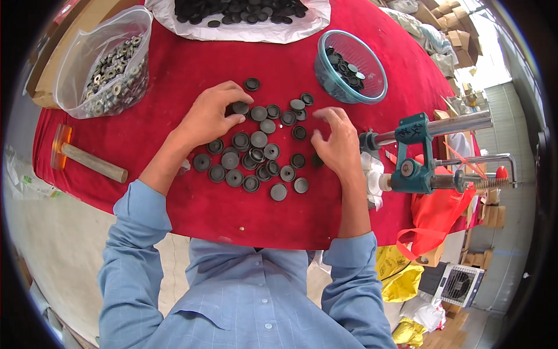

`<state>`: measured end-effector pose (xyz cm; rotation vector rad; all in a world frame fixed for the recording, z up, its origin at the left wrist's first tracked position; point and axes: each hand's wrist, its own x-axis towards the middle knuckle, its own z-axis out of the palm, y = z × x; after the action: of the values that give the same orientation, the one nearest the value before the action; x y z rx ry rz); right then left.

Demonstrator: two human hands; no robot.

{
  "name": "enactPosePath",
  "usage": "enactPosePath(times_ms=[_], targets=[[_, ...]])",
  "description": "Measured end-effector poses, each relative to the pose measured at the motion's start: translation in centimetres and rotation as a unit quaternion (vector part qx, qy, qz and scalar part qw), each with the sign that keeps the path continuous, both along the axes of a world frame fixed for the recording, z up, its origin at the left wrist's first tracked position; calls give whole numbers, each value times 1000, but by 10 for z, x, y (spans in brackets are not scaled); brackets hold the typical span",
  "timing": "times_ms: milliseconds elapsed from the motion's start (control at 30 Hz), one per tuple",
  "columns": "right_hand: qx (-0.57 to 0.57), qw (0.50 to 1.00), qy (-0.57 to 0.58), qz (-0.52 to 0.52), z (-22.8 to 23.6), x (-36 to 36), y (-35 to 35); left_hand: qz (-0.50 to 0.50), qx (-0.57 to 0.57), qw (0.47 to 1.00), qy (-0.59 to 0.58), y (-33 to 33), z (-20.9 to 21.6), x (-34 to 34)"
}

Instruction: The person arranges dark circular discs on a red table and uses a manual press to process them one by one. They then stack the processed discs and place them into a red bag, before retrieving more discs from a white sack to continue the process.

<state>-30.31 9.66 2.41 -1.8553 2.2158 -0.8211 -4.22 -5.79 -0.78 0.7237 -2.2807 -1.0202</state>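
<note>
Small round black plastic caps lie loosely spread over the red cloth between my two hands. Some are turned with the hollow side up, others show a flat face, and a few overlap. My left hand is at the upper left of this spread, with thumb and fingers closed around one black cap. On the right side, my right hand hovers by the caps with its fingers apart and nothing between them. A dark cap sits partly hidden beside its thumb side.
A clear bag of metal bearings stands at far left, near a mallet. A blue-green bowl holds more black pieces. A white sack with a black heap lies at the far edge. Right stands a green hand press.
</note>
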Motion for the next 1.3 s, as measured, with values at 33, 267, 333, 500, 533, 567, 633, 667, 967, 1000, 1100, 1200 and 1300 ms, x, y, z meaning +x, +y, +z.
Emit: enactPosePath(times_ms=[33,267,333,500,533,567,633,667,967,1000,1100,1200,1300], targets=[[3,999,-44,-11,2,4,-7,1,14,1000,7,-1,4,0],[-25,986,131,97,-25,-1,-56,103,61,993,10,-19,-1,12],[-10,988,127,85,-21,0,-65,130,37,989,-58,-23,4,17],[-18,996,-76,41,-21,4,-86,166,-105,979,-47,-28,-14,17],[-41,997,-50,34,-24,6,-88,176,-146,973,-35,-26,-16,16],[-65,997,-22,26,-26,6,-88,149,-165,975,-16,-23,-17,13],[-29,995,-73,65,-11,20,-79,100,-201,974,17,-9,-9,4],[-10,991,-99,86,-3,29,-73,65,-203,977,7,-1,-6,-2],[13,981,108,163,-12,56,-28,-43,-175,983,-36,12,-15,-16],[3,977,129,170,-13,55,-27,-50,-171,984,-28,11,-15,-16],[-11,969,166,181,-16,57,-26,-60,-167,984,-6,9,-17,-16],[-26,975,145,169,-16,57,-23,-51,-167,984,19,10,-17,-16],[3,982,128,137,-11,59,-19,-47,-82,995,34,11,-8,-12]])
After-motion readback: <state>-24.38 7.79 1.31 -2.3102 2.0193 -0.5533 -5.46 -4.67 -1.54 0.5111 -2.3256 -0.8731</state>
